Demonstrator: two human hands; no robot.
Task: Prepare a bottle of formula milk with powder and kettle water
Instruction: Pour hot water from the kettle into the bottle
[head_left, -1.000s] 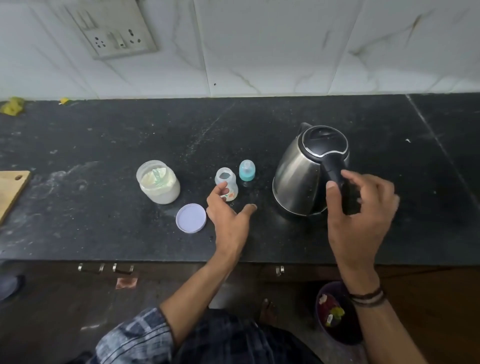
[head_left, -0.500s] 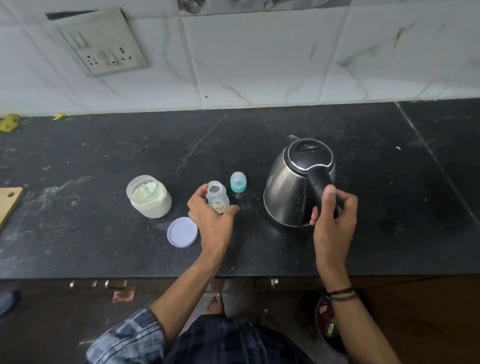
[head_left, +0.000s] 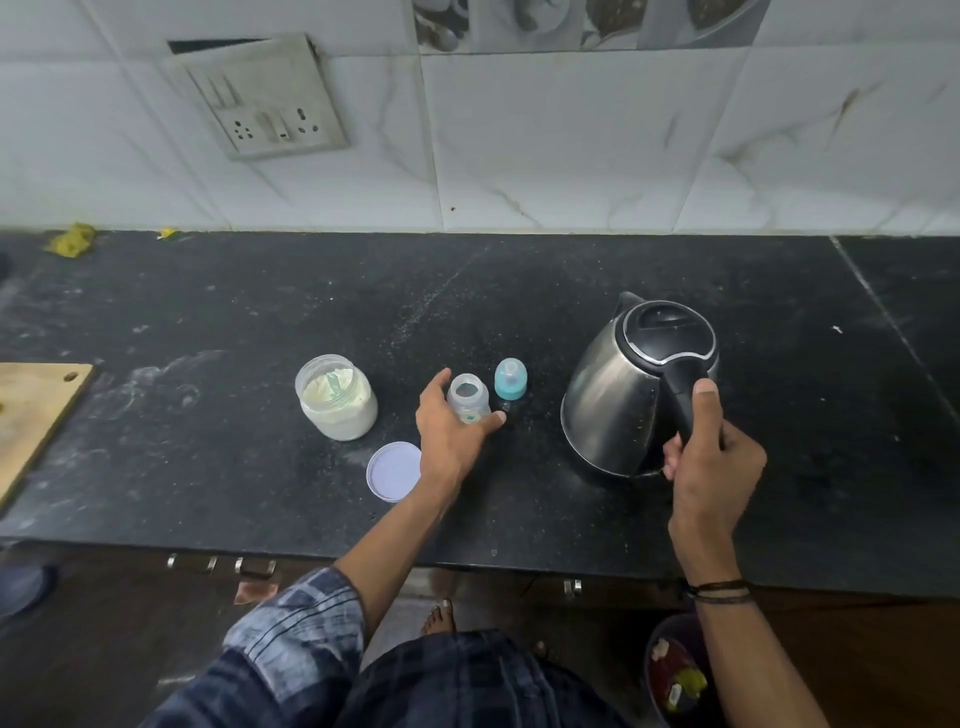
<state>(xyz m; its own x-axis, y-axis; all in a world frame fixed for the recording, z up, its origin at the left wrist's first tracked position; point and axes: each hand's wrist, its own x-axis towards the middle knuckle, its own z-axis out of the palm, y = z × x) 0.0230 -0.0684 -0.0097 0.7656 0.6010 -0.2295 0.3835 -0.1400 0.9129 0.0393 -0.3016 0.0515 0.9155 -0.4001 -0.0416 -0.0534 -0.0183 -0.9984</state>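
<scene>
Our left hand (head_left: 449, 434) curls round the open bottle (head_left: 467, 397), upright mid-surface (head_left: 208, 467). Our right hand (head_left: 711, 457) grips the kettle (head_left: 608, 395) handle at right. Between them stands a teal cap (head_left: 510, 379). Left are the powder jar (head_left: 336, 397) and its lid (head_left: 394, 471).

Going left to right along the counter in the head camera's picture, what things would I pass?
Wooden board → powder jar → round lid → baby bottle → teal bottle cap → kettle.
</scene>
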